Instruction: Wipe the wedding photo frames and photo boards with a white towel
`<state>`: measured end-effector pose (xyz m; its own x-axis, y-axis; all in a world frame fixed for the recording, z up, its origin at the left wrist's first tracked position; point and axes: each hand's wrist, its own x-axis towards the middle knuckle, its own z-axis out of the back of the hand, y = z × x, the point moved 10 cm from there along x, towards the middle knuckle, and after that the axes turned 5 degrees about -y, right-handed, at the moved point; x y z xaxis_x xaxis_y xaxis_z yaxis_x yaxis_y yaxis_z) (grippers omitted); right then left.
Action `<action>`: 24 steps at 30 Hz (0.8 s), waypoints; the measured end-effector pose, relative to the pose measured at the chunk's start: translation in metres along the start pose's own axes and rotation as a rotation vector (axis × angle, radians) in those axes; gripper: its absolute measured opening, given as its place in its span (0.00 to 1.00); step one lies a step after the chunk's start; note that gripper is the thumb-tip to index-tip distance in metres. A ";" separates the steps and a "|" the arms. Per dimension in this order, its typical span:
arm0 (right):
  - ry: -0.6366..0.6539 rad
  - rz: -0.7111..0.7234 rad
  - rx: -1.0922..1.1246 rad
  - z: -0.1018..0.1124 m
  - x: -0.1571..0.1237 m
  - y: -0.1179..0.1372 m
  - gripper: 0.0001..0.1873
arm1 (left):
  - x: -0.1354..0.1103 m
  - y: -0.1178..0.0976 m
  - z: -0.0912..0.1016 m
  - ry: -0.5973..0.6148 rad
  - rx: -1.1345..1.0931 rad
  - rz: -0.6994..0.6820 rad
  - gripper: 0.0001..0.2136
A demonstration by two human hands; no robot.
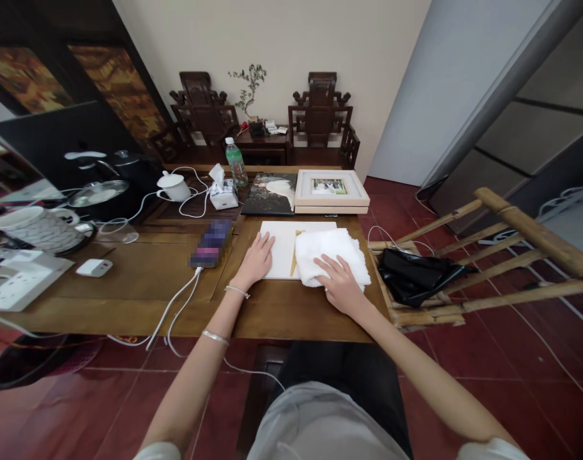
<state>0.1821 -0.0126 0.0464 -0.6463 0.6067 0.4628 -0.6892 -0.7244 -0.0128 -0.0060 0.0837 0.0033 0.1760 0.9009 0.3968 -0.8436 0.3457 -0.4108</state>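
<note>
A flat white panel with a gold-coloured strip down its middle lies on the wooden table in front of me. My left hand rests on the panel's left edge, fingers extended and nothing in them. Over the panel's right part and beyond its edge lies a folded white towel. My right hand presses on the towel's near side with its fingers spread. The towel hides much of the panel's right side.
Behind the panel lie a framed picture and a dark photo panel. To the left are a phone on a cable, a tissue box, a bottle, a lidded cup and a power strip. A bamboo chair stands at right.
</note>
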 end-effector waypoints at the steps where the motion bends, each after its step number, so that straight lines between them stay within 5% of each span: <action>1: 0.002 0.003 0.006 0.001 -0.001 0.001 0.21 | 0.003 -0.001 -0.001 0.020 0.002 -0.020 0.23; 24: -0.065 -0.050 0.102 0.007 -0.003 -0.007 0.21 | -0.004 -0.004 0.010 0.057 -0.175 -0.035 0.27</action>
<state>0.1906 -0.0117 0.0510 -0.5869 0.6228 0.5173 -0.6812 -0.7252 0.1001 -0.0081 0.0760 0.0115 0.2362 0.8992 0.3682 -0.7365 0.4129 -0.5359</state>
